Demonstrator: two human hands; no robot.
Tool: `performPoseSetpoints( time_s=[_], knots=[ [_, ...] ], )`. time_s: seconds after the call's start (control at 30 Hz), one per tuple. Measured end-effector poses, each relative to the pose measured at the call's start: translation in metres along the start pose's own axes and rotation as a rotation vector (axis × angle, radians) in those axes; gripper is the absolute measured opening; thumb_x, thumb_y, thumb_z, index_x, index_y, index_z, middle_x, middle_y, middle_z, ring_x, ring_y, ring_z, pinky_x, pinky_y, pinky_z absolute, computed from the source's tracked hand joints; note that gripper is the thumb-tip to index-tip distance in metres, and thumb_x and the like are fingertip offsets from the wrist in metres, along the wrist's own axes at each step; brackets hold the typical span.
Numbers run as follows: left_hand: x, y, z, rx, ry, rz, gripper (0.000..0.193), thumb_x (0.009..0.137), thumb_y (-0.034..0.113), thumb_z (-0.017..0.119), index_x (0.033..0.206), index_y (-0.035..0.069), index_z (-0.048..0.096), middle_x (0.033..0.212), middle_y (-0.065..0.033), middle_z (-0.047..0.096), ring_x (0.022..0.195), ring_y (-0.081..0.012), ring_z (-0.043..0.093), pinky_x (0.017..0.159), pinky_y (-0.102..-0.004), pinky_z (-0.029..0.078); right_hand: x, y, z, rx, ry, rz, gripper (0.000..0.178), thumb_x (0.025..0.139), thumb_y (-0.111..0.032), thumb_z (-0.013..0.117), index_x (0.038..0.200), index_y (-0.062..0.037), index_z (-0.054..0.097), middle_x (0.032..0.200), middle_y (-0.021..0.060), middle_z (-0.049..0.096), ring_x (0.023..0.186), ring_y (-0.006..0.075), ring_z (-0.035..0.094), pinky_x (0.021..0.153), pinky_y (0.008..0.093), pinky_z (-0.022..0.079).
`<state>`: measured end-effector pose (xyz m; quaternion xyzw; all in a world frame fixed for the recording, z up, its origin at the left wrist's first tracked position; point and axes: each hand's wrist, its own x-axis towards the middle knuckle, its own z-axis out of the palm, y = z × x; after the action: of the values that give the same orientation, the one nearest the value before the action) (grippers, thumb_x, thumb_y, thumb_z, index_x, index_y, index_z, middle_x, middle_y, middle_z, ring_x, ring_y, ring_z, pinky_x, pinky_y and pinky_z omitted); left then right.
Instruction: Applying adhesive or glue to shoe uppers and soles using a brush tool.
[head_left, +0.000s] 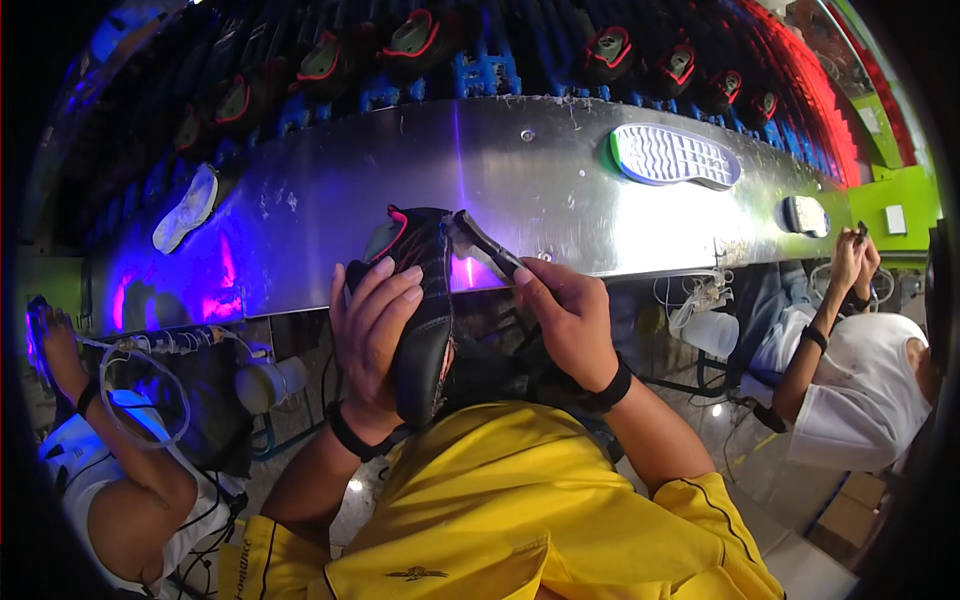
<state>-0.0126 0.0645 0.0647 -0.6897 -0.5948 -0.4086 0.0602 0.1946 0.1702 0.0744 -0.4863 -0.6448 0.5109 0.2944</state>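
A black shoe upper (428,345) with a pinkish-red collar edge is held upright in front of my chest. My left hand (378,325) wraps around its left side, fingers spread over the dark surface. In my right hand (575,318) is a brush (490,245) with a dark handle, gripped between thumb and fingers. Its head lies against or very close to the upper's right side, near the top; exact contact is hard to see. Both wrists wear black bands.
Ahead runs a shiny metal ledge (340,180). On it lie a white-and-blue shoe sole (675,157), a pale sole (187,208) and another sole (806,216). Beyond, several dark shoe uppers sit on a blue rack (487,75). Co-workers sit at either side; a white container (711,332) hangs below.
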Motion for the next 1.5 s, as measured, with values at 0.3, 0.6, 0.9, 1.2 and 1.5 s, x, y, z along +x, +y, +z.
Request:
performPoseSetpoints(
  time_s=[0.3,0.6,0.9,1.2,1.5],
  knots=[
    [-0.006,0.001,0.009,0.007,0.037,0.007,0.067,0.085,0.017,0.085,0.139,0.005,0.047,0.134,-0.0191,0.063,0.131,-0.0417,0.060,0.120,-0.0654,0.036,-0.031,0.013,-0.005,0.279,-0.122,0.138,0.022,0.103,-0.018,0.069,0.109,0.0027,0.077,0.074,-0.0006,0.066,0.069,0.0058,0.056,0.062,0.0268,0.043],
    [-0.012,0.005,0.006,-0.017,0.021,-0.009,0.069,0.086,0.017,0.084,0.142,0.007,0.045,0.139,-0.0191,0.061,0.135,-0.0436,0.057,0.121,-0.0642,0.033,-0.037,-0.006,-0.016,0.124,-0.094,0.037,0.024,0.104,-0.018,0.069,0.108,0.0053,0.075,0.072,0.0033,0.065,0.068,0.0081,0.056,0.062,0.0282,0.045],
    [-0.004,0.023,-0.001,-0.005,-0.021,-0.027,0.069,0.087,0.020,0.082,0.144,0.003,0.045,0.142,-0.0198,0.060,0.138,-0.0452,0.055,0.123,-0.0633,0.030,-0.073,-0.011,-0.031,0.206,-0.154,-0.052,0.022,0.103,-0.014,0.070,0.110,0.0063,0.075,0.074,0.0066,0.066,0.069,0.0107,0.060,0.063,0.0263,0.046],
    [0.026,0.052,-0.001,0.009,-0.021,-0.120,0.066,0.084,0.017,0.076,0.144,0.006,0.052,0.144,-0.0131,0.058,0.140,-0.0363,0.053,0.125,-0.0615,0.024,-0.083,-0.027,-0.048,0.154,-0.143,-0.237,0.019,0.101,-0.008,0.069,0.110,0.0071,0.073,0.077,0.0100,0.065,0.066,0.0152,0.059,0.061,0.0281,0.044],
    [0.060,0.065,0.006,0.108,-0.013,-0.217,0.064,0.081,0.011,0.078,0.140,0.006,0.053,0.134,-0.0158,0.062,0.129,-0.0388,0.059,0.119,-0.0599,0.034,-0.084,-0.048,-0.064,0.008,0.037,-0.389,0.018,0.097,-0.005,0.069,0.110,0.0071,0.073,0.076,0.0127,0.063,0.063,0.0199,0.058,0.060,0.0295,0.044]
  ],
)
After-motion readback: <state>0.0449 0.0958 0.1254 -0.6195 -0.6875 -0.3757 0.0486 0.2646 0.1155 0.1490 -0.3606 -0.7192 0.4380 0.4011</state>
